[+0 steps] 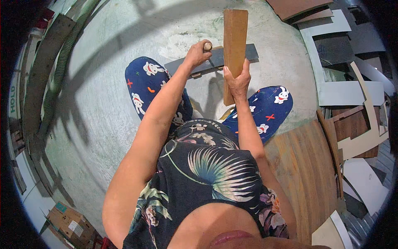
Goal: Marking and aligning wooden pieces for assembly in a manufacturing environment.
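My left hand (199, 54) is closed around a tool's round wooden handle (207, 46), its pale end pointing up. A dark, narrow part seems to run down from it; the tool's kind cannot be made out. My right hand (238, 79) grips the lower part of a long brown wooden board (235, 37), thumb in front and fingers partly hidden behind. The board stands upright in view, to the right of the tool. Behind both lies a long dark grey panel (178, 64), partly covered by my hands and the board. Small pale wooden bits (196, 75) show along its near edge.
My bent knees (151, 83) flank the work on a grey concrete floor (103, 83). A ribbed hose (62, 70) and a long beam (39, 79) run along the left. A cardboard box (70, 220) sits lower left. Wood-grain sheet (302, 174) and stacked offcuts (356, 95) fill the right.
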`<state>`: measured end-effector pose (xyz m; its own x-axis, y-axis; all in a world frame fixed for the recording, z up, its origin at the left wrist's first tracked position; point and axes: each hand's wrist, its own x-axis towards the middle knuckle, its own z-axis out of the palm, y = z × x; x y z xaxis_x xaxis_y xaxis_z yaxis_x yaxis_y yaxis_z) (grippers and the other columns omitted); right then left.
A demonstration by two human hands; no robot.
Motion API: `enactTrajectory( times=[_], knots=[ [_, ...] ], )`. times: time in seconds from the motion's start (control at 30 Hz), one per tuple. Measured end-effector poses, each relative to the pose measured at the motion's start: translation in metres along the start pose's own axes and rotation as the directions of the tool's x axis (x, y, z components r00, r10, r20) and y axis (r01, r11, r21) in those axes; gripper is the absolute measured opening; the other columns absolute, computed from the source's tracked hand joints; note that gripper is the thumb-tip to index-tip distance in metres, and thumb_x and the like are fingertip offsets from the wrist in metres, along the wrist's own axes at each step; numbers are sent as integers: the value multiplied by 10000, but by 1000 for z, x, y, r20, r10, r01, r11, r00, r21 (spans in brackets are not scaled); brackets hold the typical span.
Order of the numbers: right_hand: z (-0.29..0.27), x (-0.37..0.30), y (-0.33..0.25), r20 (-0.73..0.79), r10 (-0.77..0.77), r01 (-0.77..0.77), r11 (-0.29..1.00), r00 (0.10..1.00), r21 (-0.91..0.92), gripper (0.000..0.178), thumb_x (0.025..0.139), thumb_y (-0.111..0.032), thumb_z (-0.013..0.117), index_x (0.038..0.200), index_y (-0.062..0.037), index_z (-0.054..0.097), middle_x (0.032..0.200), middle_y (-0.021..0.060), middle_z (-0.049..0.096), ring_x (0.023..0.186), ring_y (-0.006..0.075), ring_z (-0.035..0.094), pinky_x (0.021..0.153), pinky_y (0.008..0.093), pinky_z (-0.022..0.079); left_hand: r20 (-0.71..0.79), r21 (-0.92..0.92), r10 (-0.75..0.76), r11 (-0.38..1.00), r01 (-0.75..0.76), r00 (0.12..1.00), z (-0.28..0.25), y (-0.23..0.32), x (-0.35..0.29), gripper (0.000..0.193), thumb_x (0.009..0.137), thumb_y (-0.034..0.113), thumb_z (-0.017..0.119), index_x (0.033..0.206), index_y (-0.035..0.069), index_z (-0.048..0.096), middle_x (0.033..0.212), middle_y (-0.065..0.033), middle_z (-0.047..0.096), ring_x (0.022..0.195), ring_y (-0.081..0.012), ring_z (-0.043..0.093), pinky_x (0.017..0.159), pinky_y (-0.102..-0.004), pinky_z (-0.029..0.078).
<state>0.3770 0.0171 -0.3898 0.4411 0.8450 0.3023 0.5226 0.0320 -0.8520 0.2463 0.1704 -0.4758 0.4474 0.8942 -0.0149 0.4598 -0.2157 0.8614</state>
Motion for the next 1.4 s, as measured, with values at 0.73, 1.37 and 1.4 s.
enactTrajectory(
  times=[0.73, 1.37, 1.4],
  knots=[
    [-1, 0, -1, 58, 33, -33, 999, 998, 13, 576, 738, -241, 779, 1189, -17, 499, 1013, 206, 665, 938, 340, 677, 814, 410, 534, -22, -66, 45, 997, -46, 999, 5, -3, -2, 398, 752, 155, 736, 1125, 85, 616, 1015, -199, 685, 980, -386, 651, 827, -435, 513],
    [-2, 1, 0, 57, 23, -23, 1000, 998, 2, 593, 746, -240, 774, 1203, 9, 489, 1014, 226, 659, 945, 364, 673, 815, 418, 533, 14, -38, 26, 999, -26, 1000, 3, 4, -4, 398, 748, 163, 722, 1125, 90, 615, 1010, -199, 684, 976, -391, 650, 833, -439, 514],
    [-2, 0, -1, 59, 29, -30, 1000, 998, 7, 595, 745, -238, 774, 1204, 12, 489, 1017, 227, 659, 947, 364, 673, 816, 417, 533, 13, -37, 25, 999, -25, 1000, 1, 5, -4, 398, 748, 163, 722, 1125, 90, 615, 1010, -199, 684, 976, -391, 650, 833, -439, 514]
  ],
)
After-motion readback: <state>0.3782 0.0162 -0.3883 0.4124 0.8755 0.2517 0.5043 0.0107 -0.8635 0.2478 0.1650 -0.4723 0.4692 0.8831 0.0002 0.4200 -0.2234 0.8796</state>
